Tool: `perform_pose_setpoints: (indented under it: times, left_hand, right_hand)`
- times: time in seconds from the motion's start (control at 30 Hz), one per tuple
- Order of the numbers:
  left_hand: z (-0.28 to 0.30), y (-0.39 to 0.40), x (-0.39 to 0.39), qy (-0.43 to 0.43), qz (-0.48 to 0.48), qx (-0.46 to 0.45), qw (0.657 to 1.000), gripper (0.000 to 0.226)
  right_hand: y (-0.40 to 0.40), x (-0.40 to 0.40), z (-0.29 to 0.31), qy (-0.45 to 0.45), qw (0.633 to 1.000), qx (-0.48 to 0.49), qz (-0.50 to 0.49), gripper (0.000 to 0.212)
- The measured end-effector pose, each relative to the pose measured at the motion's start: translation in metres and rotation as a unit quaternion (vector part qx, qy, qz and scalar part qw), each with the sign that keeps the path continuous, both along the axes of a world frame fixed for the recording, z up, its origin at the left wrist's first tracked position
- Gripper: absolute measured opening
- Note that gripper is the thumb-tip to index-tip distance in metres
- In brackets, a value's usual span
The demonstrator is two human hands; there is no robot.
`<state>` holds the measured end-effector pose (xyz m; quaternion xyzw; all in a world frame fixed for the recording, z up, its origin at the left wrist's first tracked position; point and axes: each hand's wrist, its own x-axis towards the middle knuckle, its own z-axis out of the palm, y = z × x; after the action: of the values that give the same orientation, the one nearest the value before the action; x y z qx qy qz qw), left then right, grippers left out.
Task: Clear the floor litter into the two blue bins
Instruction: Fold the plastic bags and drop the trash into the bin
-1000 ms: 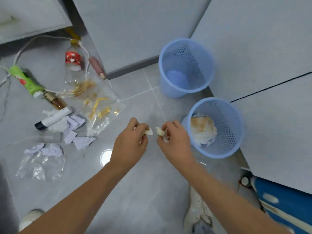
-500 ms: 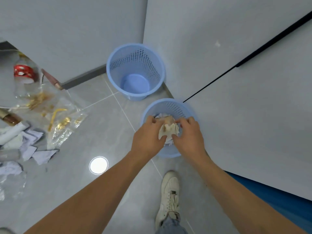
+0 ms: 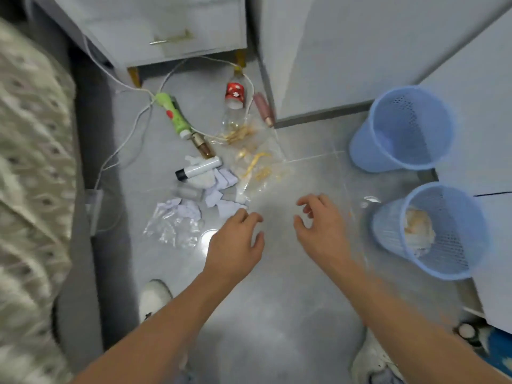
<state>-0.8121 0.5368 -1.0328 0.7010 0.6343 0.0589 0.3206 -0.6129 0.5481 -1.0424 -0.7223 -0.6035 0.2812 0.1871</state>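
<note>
Both hands have withdrawn from the near blue bin, where half a second ago they held crumpled tissue over its mouth; the left hand and right hand now hover over the grey floor, fingers loosely spread and holding nothing. Crumpled tissue lies inside the near bin; the far blue bin stands beyond it, against the cabinet. Remaining litter lies left of the hands: torn paper scraps, a clear plastic bag, a second bag with yellow peelings, a white tube with long axis running left–right and black cap to the left, a green device lying diagonally, and a plastic bottle pointing away.
</note>
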Motion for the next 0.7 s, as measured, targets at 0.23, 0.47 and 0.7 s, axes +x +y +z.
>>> perform_pose_setpoints:
  times: [0.23, 0.47, 0.7]
  left_hand:
    - [-0.026, -0.056, -0.196, 0.051, 0.109, -0.07, 0.99, 0.024]
    - [-0.074, -0.074, -0.272, 0.063, 0.152, -0.124, 0.979, 0.033]
    - [-0.175, -0.039, -0.247, 0.063, 0.207, -0.155, 0.964, 0.048]
  right_hand:
    - [0.001, -0.197, -0.029, 0.029, 0.993, -0.05, 0.106, 0.024]
    - [-0.005, -0.25, -0.095, -0.035, 0.979, -0.146, 0.136, 0.028]
    - [0.017, -0.222, -0.192, -0.113, 0.971, -0.185, 0.099, 0.04]
